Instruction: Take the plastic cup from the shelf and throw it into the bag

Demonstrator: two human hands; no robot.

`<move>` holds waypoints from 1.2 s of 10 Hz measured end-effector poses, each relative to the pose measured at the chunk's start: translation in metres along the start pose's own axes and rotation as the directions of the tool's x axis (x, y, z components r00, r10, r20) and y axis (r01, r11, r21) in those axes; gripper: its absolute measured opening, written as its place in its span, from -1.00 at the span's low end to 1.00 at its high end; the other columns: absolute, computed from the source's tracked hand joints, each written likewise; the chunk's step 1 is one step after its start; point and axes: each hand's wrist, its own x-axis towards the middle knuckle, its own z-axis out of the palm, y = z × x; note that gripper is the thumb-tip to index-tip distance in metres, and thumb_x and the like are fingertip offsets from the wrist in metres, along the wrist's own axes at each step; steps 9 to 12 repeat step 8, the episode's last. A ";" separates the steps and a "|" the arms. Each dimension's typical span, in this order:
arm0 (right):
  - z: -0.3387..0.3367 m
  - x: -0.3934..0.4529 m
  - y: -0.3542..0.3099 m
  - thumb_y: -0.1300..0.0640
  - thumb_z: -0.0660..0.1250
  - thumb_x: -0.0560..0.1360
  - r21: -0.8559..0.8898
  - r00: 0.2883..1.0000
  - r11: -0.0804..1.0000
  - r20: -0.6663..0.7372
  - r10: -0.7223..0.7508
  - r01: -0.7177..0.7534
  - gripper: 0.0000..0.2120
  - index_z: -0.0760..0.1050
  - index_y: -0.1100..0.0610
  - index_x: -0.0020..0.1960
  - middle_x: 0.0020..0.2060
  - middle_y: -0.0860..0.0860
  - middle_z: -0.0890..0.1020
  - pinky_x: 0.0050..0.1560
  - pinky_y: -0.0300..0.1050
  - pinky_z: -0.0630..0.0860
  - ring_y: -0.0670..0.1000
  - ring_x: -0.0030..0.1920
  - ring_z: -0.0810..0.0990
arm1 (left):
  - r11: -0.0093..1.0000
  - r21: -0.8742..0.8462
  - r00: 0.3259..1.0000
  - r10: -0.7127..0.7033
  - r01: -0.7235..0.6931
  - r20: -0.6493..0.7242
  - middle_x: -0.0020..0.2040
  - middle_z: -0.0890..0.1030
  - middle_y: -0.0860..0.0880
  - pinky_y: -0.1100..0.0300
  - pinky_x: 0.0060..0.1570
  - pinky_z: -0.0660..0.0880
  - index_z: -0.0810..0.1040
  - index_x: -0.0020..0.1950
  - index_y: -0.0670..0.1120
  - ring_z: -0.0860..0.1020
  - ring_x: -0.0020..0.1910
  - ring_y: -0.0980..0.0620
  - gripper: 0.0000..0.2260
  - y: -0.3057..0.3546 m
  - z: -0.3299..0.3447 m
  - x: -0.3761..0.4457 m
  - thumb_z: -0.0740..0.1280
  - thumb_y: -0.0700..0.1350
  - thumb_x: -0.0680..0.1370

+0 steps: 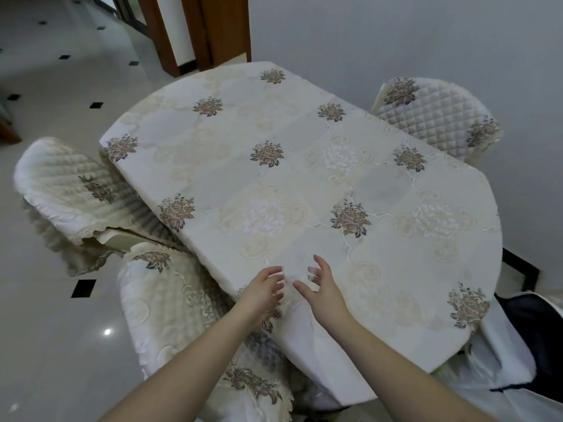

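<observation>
Counter (pixel 304 178), oval, under an embroidered floral cloth, takes up most of the view; nothing stands on the cloth. No shelf in sight.

Three quilted chairs ring the counter: one at its left (pixel 70 190), one at its near-left corner (pixel 170 303), one at its far right (pixel 435 117). At the counter's near-right end, a dark fabric thing (pixel 536 330) lies on white drapery, possibly the bag, cannot tell.

Both hands reach over the counter's near edge. Left hand (pixel 265 289) and right hand (pixel 320 287) face each other, fingers spread and curled inward. Between them, a faint clear glint (pixel 312 274): probably the plastic cup, too blurred to be sure. Cannot tell whether either hand is grasping it or cupped around it.

Judgement: cup already off the shelf, carry under way. Thin clear plastic dents easily, so hold lightly at the sides and steady it with both palms. Locate the bag's opening before letting go.
</observation>
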 end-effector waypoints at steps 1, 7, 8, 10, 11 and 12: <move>-0.006 0.010 0.004 0.03 0.44 0.45 -0.002 1.000 1.000 0.017 -0.001 0.001 -0.33 0.16 -0.04 0.44 0.27 0.01 0.41 -0.12 -0.49 0.40 -0.08 0.21 0.43 | 0.998 0.064 1.000 -0.010 0.011 -0.016 0.22 0.58 -0.02 0.00 0.22 0.52 0.57 0.20 0.02 0.57 0.14 0.00 -0.75 -0.003 0.005 0.007 0.19 -0.17 0.60; -0.045 0.027 0.011 -0.14 0.15 0.58 -0.198 0.975 0.975 0.214 -0.061 0.104 -0.40 0.09 0.04 0.53 0.50 -0.01 0.23 0.38 -0.13 0.17 -0.03 0.45 0.24 | 0.992 0.109 0.995 -0.050 0.059 -0.083 0.34 0.50 -0.09 -0.11 0.32 0.42 0.47 0.39 -0.06 0.48 0.28 -0.04 -0.58 -0.005 0.035 0.007 0.09 0.13 0.66; -0.051 0.027 0.010 -0.14 0.13 0.59 -0.179 0.979 0.982 0.202 -0.029 0.066 -0.40 0.06 0.05 0.54 0.51 0.01 0.22 0.39 -0.13 0.15 -0.03 0.46 0.22 | 0.998 0.013 0.991 -0.056 0.058 -0.125 0.39 0.47 -0.17 -0.07 0.34 0.40 0.40 0.44 -0.16 0.43 0.35 -0.10 -0.48 -0.006 0.037 0.007 -0.03 0.14 0.67; -0.051 0.027 0.010 -0.14 0.13 0.59 -0.179 0.979 0.982 0.202 -0.029 0.066 -0.40 0.06 0.05 0.54 0.51 0.01 0.22 0.39 -0.13 0.15 -0.03 0.46 0.22 | 0.998 0.013 0.991 -0.056 0.058 -0.125 0.39 0.47 -0.17 -0.07 0.34 0.40 0.40 0.44 -0.16 0.43 0.35 -0.10 -0.48 -0.006 0.037 0.007 -0.03 0.14 0.67; -0.051 0.027 0.010 -0.14 0.13 0.59 -0.179 0.979 0.982 0.202 -0.029 0.066 -0.40 0.06 0.05 0.54 0.51 0.01 0.22 0.39 -0.13 0.15 -0.03 0.46 0.22 | 0.998 0.013 0.991 -0.056 0.058 -0.125 0.39 0.47 -0.17 -0.07 0.34 0.40 0.40 0.44 -0.16 0.43 0.35 -0.10 -0.48 -0.006 0.037 0.007 -0.03 0.14 0.67; -0.051 0.027 0.010 -0.14 0.13 0.59 -0.179 0.979 0.982 0.202 -0.029 0.066 -0.40 0.06 0.05 0.54 0.51 0.01 0.22 0.39 -0.13 0.15 -0.03 0.46 0.22 | 0.998 0.013 0.991 -0.056 0.058 -0.125 0.39 0.47 -0.17 -0.07 0.34 0.40 0.40 0.44 -0.16 0.43 0.35 -0.10 -0.48 -0.006 0.037 0.007 -0.03 0.14 0.67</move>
